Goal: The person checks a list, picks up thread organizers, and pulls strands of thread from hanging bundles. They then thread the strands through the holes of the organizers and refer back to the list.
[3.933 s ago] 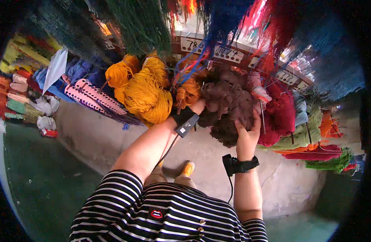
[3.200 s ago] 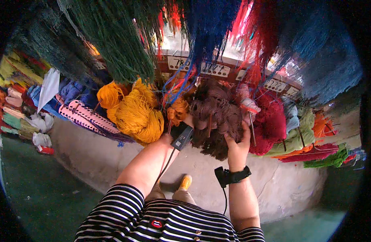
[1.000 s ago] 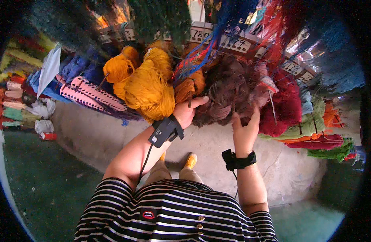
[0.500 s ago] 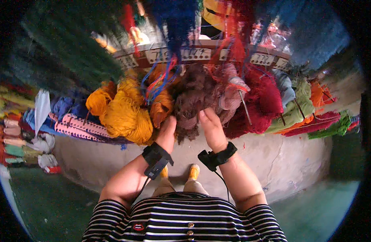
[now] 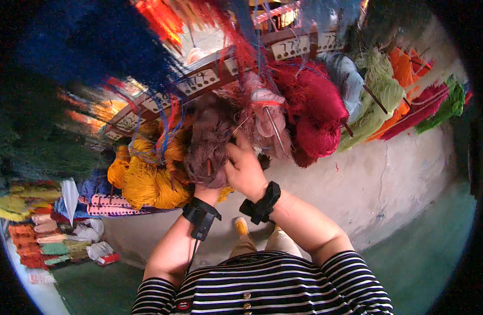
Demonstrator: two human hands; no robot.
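A bundle of brown yarn (image 5: 207, 142) hangs in the middle of a row of coloured yarn hanks. My left hand (image 5: 207, 194) is beneath it, and the yarn hides its fingers. From the right my right hand (image 5: 244, 167) grips the brown yarn's edge with bent fingers, some of them partly hidden. Just to its right hang pale pink yarn (image 5: 266, 113) and a metal rod (image 5: 274, 128). Deep red yarn (image 5: 309, 115) is farther right. Golden yellow yarn (image 5: 152, 181) lies close by on the left.
Behind the hanks runs a dark red rail with white labels (image 5: 199, 83). Blue, light green (image 5: 383, 89) and orange yarn hang on the right, with thin rods sticking out. Folded, coloured bundles (image 5: 26, 244) are at far left. Dark blue strands (image 5: 99, 47) fill the upper left.
The view has turned, shifting the row. My left hand has gone under the brown yarn, which now covers its fingers. My right hand has moved in and its fingers have closed on the yarn.
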